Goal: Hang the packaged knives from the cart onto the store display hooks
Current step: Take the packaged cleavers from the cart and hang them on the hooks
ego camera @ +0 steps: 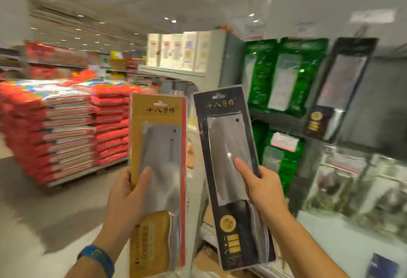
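I hold two packaged cleavers upright in front of me. My left hand (126, 198) grips a gold-and-red carded cleaver pack (157, 152) by its left edge, thumb across the blade window. My right hand (261, 187) grips a black carded cleaver pack (226, 143) by its right edge, thumb on the blade. Both packs have hang holes at the top. The knife display (343, 123) stands to the right, with green packaged knives (286, 79) and a black packaged knife (343, 84) hanging on it. The cart is not clearly visible.
A pallet of stacked red-and-white bags (66, 128) fills the left. A white shelf unit (187, 57) stands behind the packs. More packaged goods (356, 187) hang low on the right. Open grey floor (55, 209) lies at lower left. The view is motion-blurred.
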